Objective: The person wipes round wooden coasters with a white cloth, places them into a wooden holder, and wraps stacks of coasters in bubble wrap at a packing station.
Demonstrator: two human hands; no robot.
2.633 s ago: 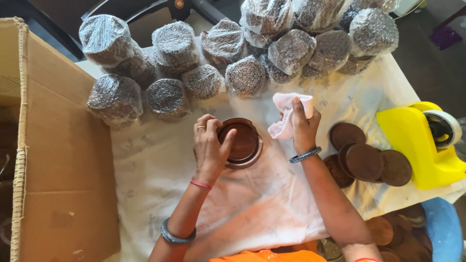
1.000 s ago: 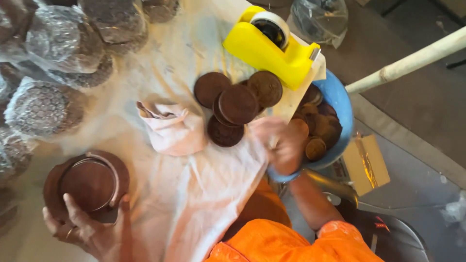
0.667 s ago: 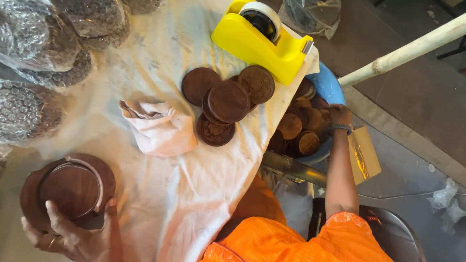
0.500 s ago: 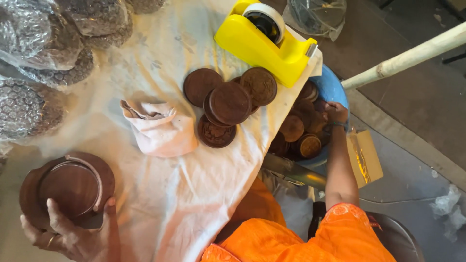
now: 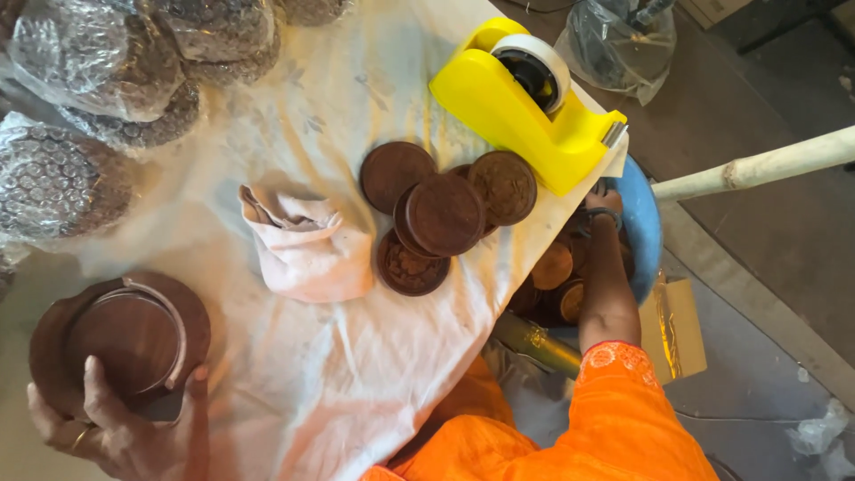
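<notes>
At the near left corner of the table point(image 5: 294, 392), the left hand point(image 5: 125, 436) curls its fingers around a round brown wooden dish point(image 5: 120, 334), holding it by its near rim. The right hand point(image 5: 601, 203) reaches down off the table's right edge into a blue tub point(image 5: 643, 227) of brown discs; whether its fingers are spread or closed cannot be told. A crumpled pink cloth point(image 5: 307, 249) lies mid-table beside a pile of brown lids point(image 5: 441, 218), with a yellow tape dispenser point(image 5: 525, 102) at the far right edge and wrapped bundles point(image 5: 89, 62) at the far left.

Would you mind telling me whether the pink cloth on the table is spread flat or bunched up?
Bunched up: the pink cloth sits in a crumpled, folded heap on the table cover, beside the brown discs.
</notes>
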